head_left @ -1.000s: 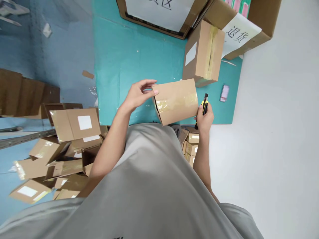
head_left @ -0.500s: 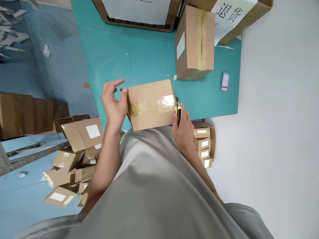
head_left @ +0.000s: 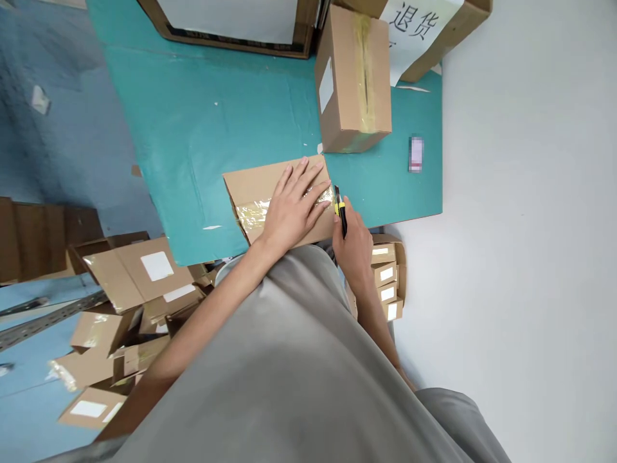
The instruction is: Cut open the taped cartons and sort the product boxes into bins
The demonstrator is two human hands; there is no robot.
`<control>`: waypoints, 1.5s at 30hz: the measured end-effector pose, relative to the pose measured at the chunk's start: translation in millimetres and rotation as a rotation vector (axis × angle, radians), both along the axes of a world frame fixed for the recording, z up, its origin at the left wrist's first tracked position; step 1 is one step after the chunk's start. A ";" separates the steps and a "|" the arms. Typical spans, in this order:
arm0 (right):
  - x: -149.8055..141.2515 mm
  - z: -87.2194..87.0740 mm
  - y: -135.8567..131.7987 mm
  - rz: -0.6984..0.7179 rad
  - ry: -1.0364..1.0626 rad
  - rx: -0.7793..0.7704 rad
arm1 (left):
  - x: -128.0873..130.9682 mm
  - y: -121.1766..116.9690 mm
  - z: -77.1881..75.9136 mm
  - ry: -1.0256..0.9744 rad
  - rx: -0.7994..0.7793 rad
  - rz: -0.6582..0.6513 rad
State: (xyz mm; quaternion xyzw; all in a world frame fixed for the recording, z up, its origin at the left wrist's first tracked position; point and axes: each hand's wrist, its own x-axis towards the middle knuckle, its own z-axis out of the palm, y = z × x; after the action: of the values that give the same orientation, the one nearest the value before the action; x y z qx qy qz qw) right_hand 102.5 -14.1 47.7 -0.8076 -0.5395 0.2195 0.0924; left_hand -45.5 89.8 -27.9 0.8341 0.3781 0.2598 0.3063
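Observation:
A brown cardboard box (head_left: 250, 186) with clear, yellowish tape along its top lies at the near edge of the green table (head_left: 207, 128). Flat on top of it, with fingers spread, rests my left hand (head_left: 294, 209), covering part of the tape and a white label. My right hand (head_left: 354, 241) grips a yellow and black utility knife (head_left: 341, 215), whose blade points away from me. The blade is close beside the box's right end; whether it touches the cardboard I cannot tell.
A taller taped box (head_left: 354, 83) stands farther back, before a carton with a lettered white sheet (head_left: 417, 32). A small blurred item (head_left: 416, 154) lies at the right. Opened cartons (head_left: 130, 276) are heaped on the floor at left. Small labelled boxes (head_left: 385, 273) sit below the table's right side.
My left hand has moved from the box's left end onto its top, fingers now spread flat. My right hand still holds the knife by the right end. The view has shifted slightly.

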 end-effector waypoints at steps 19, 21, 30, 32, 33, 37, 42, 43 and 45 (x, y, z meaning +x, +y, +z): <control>-13.3 45.8 32.5 0.052 -0.136 -0.295 | -0.8 -3.0 -2.4 -0.055 -0.045 0.028; -15.4 51.1 40.5 0.059 -0.161 -0.351 | -0.9 -3.1 -2.1 -0.054 -0.048 0.032; -3.1 59.8 47.4 0.041 -0.216 -0.455 | 10.5 -4.7 -7.2 -0.027 -0.072 0.049; 4.5 55.8 39.5 0.012 -0.206 -0.448 | 15.7 -5.5 -9.3 -0.022 -0.079 0.021; 8.3 52.8 34.4 -0.005 -0.193 -0.438 | 18.2 -6.2 -10.1 -0.022 -0.083 0.003; 19.4 39.2 9.6 -0.077 -0.122 -0.388 | 25.2 -10.7 -11.7 -0.042 -0.092 -0.056; 18.0 35.1 -15.4 -0.114 -0.071 -0.372 | 26.5 -12.7 -12.3 -0.068 -0.107 -0.066; 16.3 36.0 -18.0 -0.120 -0.073 -0.386 | 26.3 -12.6 -12.5 -0.069 -0.111 -0.067; 12.4 38.0 -20.7 -0.135 -0.079 -0.414 | 25.7 -12.4 -12.7 -0.069 -0.117 -0.068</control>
State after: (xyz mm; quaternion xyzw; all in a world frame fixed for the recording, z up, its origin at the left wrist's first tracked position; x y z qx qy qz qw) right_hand 114.9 -34.8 85.7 -0.8517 -0.4308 0.2870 -0.0819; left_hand -19.8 77.4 -40.6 0.8177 0.3534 0.2551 0.3761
